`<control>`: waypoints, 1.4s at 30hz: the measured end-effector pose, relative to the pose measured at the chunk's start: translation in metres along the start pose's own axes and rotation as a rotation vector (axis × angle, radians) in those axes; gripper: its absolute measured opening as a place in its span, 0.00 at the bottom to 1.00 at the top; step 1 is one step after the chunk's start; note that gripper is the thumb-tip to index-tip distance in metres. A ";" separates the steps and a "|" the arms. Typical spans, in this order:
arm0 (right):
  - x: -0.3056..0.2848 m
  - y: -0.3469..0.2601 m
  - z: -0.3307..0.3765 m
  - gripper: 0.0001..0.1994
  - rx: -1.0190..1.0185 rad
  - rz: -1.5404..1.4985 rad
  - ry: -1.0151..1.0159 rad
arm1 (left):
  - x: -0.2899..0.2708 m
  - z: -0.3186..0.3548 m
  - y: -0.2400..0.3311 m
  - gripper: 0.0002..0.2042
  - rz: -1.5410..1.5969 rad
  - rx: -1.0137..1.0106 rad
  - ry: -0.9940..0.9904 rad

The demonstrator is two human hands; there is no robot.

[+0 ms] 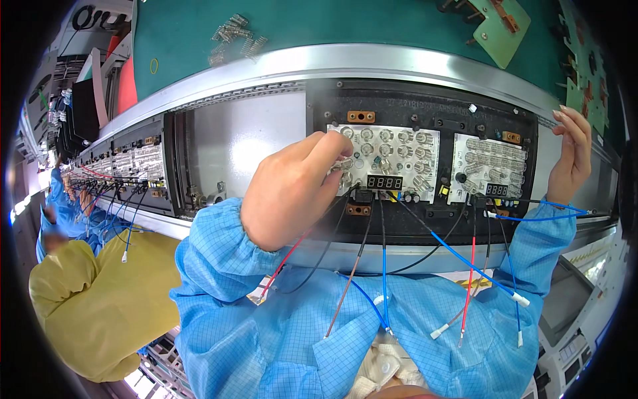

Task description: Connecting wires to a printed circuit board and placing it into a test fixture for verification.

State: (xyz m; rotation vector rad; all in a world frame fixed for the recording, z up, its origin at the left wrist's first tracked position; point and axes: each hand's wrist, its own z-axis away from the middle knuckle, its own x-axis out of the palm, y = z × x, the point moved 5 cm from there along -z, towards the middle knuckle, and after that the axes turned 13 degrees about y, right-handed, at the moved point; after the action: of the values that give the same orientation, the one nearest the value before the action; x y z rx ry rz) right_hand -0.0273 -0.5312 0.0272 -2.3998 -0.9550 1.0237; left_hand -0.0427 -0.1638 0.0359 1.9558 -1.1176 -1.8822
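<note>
Head view, wearer's two hands (282, 189), two boards (392, 156) on tray (392, 100)

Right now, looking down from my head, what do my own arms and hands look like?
You're wearing loose light-blue sleeves with a fine darker grid, gathered at the wrists. Your left hand and right hand are both bare.

Place: factory workshop for electronics assembly
Green worktop (345, 23): strewn with loose coil springs (234, 30)
Metal rail (412, 60): long, edging the worktop
Black fixture (392, 100): bearing two circuit boards (490, 166)
Smocks (119, 306): yellow and blue, on co-workers (58, 196) at left
</note>
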 end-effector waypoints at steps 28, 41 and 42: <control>0.011 -0.002 0.001 0.12 0.130 -0.106 0.046 | -0.016 0.001 -0.013 0.09 0.020 0.082 0.135; -0.057 -0.008 0.083 0.15 1.001 0.030 -0.699 | -0.032 0.063 -0.024 0.11 0.114 0.178 0.171; -0.056 -0.013 0.087 0.16 1.056 0.007 -0.735 | -0.032 0.064 -0.022 0.12 0.081 0.199 0.173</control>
State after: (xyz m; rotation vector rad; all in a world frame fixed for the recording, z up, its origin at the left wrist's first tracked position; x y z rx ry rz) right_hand -0.1254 -0.5562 0.0034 -1.1586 -0.3754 1.8536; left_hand -0.0902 -0.1067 0.0360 2.0946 -1.3524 -1.5808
